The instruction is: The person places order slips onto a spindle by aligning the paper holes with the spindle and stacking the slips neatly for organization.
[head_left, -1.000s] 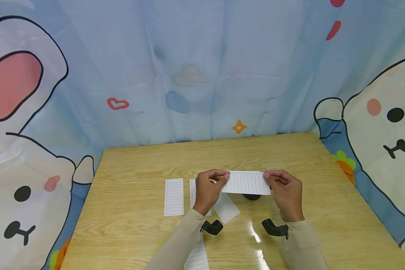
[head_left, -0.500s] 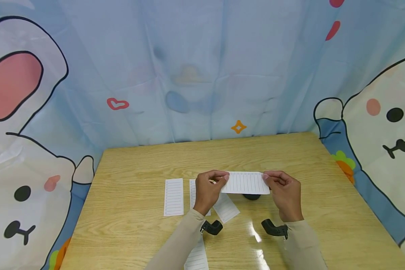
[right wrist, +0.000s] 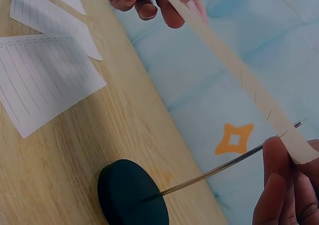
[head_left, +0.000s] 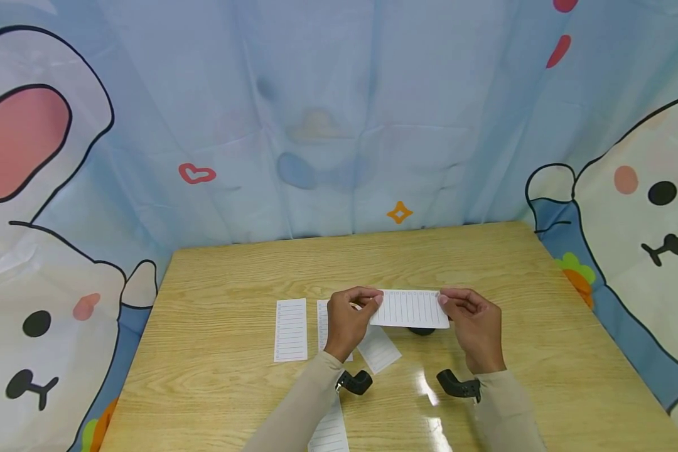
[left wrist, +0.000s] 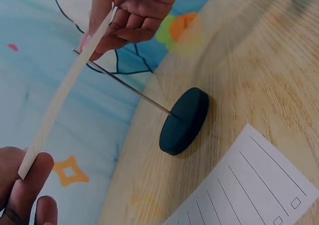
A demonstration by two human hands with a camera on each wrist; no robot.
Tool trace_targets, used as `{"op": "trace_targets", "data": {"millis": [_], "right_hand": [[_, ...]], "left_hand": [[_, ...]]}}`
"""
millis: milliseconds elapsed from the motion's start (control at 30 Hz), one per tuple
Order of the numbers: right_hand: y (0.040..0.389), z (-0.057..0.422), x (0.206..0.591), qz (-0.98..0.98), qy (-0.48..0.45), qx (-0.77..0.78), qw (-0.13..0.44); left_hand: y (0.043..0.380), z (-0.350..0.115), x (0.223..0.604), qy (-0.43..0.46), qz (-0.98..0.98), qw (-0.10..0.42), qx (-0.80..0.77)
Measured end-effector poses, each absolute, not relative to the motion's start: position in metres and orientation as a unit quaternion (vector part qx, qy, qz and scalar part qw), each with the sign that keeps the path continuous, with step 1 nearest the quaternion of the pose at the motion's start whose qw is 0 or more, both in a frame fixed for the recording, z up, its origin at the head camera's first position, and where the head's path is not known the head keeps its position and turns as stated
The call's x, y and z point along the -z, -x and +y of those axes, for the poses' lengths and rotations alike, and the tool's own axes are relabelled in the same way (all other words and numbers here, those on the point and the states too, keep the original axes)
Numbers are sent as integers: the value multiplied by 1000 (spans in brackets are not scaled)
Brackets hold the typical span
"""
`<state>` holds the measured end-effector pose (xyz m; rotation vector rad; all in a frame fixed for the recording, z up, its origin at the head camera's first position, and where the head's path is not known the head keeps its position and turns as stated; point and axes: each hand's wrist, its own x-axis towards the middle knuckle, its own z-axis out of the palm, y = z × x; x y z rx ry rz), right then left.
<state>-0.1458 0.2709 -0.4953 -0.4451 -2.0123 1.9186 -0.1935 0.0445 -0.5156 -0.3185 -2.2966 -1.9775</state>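
In the head view, my left hand (head_left: 348, 321) and right hand (head_left: 477, 326) pinch the two short ends of a lined white paper slip (head_left: 411, 307), held sideways over the table. Below it, the round dark base (head_left: 422, 331) of a paper spike is mostly covered. From the wrist views, its thin metal rod (left wrist: 130, 89) rises at a slant toward the slip. The rod's tip (right wrist: 301, 122) shows past the slip's edge; I cannot tell whether it pierces the paper. Both wrist views show the slip nearly edge-on, slightly bowed.
To the left, a lined slip (head_left: 290, 330) lies flat on the wooden table (head_left: 220, 389). Another slip (head_left: 322, 323) is partly behind my left hand, with a tilted slip (head_left: 380, 350) beside it. One more slip (head_left: 330, 430) lies under my left forearm. A printed curtain (head_left: 328, 125) hangs behind.
Both hands and the slip have come slightly lower in the head view, and the right hand has shifted a little to the left. The slips on the table have not moved.
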Motion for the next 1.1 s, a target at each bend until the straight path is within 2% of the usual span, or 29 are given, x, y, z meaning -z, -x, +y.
{"op": "trace_targets", "data": {"millis": [1100], "right_hand": [[150,274,523,-712,172,-667,134]], "left_hand": [[194,45,536,84,-789,45,607]]}}
